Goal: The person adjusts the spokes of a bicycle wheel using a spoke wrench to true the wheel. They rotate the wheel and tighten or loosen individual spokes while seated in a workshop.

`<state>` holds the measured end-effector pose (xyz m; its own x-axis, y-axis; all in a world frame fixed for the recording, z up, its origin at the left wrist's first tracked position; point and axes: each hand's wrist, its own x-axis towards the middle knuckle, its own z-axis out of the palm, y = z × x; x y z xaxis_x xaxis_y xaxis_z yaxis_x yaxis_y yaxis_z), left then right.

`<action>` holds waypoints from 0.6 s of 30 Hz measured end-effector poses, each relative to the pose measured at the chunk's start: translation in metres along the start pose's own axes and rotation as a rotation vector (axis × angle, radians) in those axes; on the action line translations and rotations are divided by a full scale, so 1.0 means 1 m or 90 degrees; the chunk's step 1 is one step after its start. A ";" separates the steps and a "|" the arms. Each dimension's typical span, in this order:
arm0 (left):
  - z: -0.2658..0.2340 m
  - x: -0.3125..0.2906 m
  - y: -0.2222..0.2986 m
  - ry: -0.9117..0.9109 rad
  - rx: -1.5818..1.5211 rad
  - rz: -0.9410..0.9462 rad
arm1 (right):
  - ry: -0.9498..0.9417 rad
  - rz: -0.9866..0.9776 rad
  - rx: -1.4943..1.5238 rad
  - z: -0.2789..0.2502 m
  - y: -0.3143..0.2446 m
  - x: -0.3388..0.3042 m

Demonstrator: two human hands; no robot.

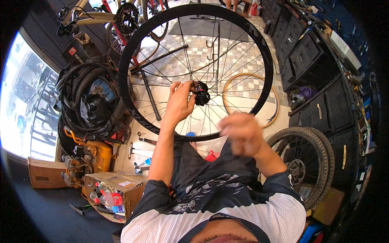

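Observation:
A large black-rimmed bicycle wheel [124, 77] stands before me over my lap, its thin spokes running to a dark hub with sprockets [202, 97]. My left hand [180, 101] is at the hub's left side, thumb and fingers closed round a dark part there; the fingers partly hide it. Motion smears my right hand [242, 131], which is near the lower right of the rim. Its fingers look bent, but whether anything is in them I cannot make out.
Bundled tyres [83, 87] and a yellow machine [101, 156] lie to the left, above a cardboard box of bottles [129, 184]. On the right are knobbly-tyred wheels [324, 162] and black drawers [330, 103]. A tan tyre [277, 101] lies beyond the wheel; bicycles [91, 17] stand farther off.

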<state>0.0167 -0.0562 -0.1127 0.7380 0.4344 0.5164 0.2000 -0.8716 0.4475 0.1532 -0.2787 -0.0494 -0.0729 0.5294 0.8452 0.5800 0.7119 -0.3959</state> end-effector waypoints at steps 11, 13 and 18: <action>0.001 -0.011 0.005 -0.007 -0.020 -0.003 | 0.047 0.498 0.210 0.017 0.121 0.069; 0.002 -0.016 0.004 0.010 -0.006 0.005 | 0.031 0.473 0.231 0.032 0.130 0.067; -0.008 -0.015 0.012 -0.034 0.050 -0.010 | -0.069 0.451 0.090 0.045 0.115 0.081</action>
<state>0.0022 -0.0716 -0.1090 0.7676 0.4377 0.4683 0.2611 -0.8807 0.3952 0.1773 -0.1332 -0.0427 0.1976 0.9225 0.3316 0.4084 0.2301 -0.8833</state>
